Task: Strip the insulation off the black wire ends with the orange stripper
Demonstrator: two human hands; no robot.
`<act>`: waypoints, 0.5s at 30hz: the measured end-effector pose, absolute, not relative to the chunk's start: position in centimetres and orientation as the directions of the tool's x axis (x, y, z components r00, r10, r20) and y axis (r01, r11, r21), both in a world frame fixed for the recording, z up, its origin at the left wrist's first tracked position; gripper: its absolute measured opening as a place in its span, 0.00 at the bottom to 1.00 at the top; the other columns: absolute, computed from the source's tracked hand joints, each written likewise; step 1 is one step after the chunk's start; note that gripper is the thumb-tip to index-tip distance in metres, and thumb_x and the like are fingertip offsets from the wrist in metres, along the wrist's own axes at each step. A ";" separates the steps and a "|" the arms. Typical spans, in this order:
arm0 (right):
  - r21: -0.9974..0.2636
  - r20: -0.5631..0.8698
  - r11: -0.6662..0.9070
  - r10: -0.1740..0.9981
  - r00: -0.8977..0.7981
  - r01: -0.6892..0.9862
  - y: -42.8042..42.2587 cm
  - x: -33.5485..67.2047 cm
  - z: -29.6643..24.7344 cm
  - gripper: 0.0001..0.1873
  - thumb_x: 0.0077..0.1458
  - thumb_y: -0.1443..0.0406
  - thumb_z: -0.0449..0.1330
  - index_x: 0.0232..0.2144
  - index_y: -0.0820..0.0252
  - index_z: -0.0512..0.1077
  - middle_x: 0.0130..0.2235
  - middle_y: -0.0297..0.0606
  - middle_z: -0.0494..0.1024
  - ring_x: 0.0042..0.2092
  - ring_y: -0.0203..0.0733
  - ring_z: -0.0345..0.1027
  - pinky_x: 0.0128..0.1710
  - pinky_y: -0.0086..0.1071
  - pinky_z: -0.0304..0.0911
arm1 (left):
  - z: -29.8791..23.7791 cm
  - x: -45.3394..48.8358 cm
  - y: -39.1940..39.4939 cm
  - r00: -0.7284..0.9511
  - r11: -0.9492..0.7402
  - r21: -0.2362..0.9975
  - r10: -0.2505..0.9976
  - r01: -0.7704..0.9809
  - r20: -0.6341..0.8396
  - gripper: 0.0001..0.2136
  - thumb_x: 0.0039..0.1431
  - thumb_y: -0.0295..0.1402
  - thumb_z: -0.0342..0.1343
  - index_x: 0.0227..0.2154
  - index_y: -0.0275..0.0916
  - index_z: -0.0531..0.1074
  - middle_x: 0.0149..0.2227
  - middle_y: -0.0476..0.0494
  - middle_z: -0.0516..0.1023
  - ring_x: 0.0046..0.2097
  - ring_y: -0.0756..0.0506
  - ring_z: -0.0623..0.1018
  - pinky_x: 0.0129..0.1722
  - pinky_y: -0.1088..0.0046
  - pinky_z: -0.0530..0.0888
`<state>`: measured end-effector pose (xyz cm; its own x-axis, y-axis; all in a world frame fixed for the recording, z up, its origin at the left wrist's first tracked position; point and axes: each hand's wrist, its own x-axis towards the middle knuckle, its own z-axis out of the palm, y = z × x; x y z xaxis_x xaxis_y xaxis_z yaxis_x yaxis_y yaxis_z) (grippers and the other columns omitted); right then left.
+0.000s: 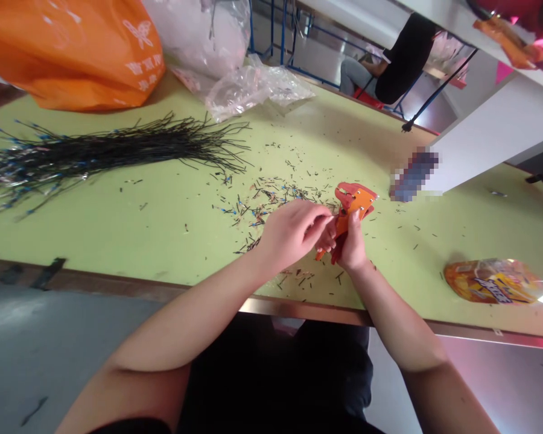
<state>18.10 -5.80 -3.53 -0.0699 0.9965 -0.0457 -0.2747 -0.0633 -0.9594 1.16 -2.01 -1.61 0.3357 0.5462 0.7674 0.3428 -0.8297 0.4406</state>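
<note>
R hand (350,244) is closed tight around the grip of an orange wire stripper (352,202), w/ the tool's head sticking up just past the fingers. L hand (289,232) is right beside it, fingers curled in at the tool, but can't tell if they're pinching anything, too small/hidden from here.

Main risk imo: L fingers are v close to the tool's jaws, so a squeeze could nip them. A slip could also flick more tiny wire bits (271,202) around, and those already litter the green table (163,241) just left of the hands.

Left of that, well away from the hands, there's a big bundle of black wires (117,154) w/ blue ends. Orange bag (67,54) and clear plastic bag (239,84) sit further off. Snack bag (493,280) is to the right of R hand. Nothing's blocking the hands tbh.
</note>
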 end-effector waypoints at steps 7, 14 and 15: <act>-0.895 -0.074 -0.246 0.904 -0.421 -0.372 -6.0 19.4 -3.0 0.43 0.54 0.24 0.52 0.26 0.56 0.72 0.21 0.34 0.70 0.24 0.40 0.67 0.30 0.40 0.75 | -1.6 0.6 -0.5 0.247 -0.748 0.626 0.664 0.221 0.706 0.08 0.76 0.31 0.50 0.44 0.41 0.75 0.39 0.44 0.81 0.41 0.47 0.80 0.41 0.69 0.78; -0.880 -0.075 -0.292 0.864 -0.498 -0.374 -6.3 19.5 -3.4 0.42 0.56 0.26 0.52 0.29 0.58 0.74 0.24 0.35 0.75 0.27 0.41 0.73 0.34 0.40 0.79 | -3.3 1.2 -0.6 0.170 -0.710 0.664 0.703 0.234 0.691 0.09 0.76 0.32 0.51 0.54 0.39 0.69 0.46 0.40 0.82 0.44 0.47 0.83 0.42 0.69 0.80; -0.881 -0.084 -0.299 0.861 -0.501 -0.366 -6.3 19.5 -3.4 0.42 0.56 0.25 0.53 0.28 0.58 0.73 0.24 0.35 0.75 0.26 0.41 0.73 0.34 0.41 0.79 | -3.4 1.2 -0.6 0.152 -0.699 0.672 0.712 0.245 0.685 0.10 0.75 0.33 0.53 0.54 0.39 0.68 0.46 0.40 0.83 0.43 0.47 0.83 0.41 0.70 0.80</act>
<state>19.51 -6.30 -3.37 -0.5012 0.8613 -0.0835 -0.3665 -0.2987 -0.8812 1.23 -0.56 -3.41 0.1515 0.7125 0.6852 0.2448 -0.6986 0.6723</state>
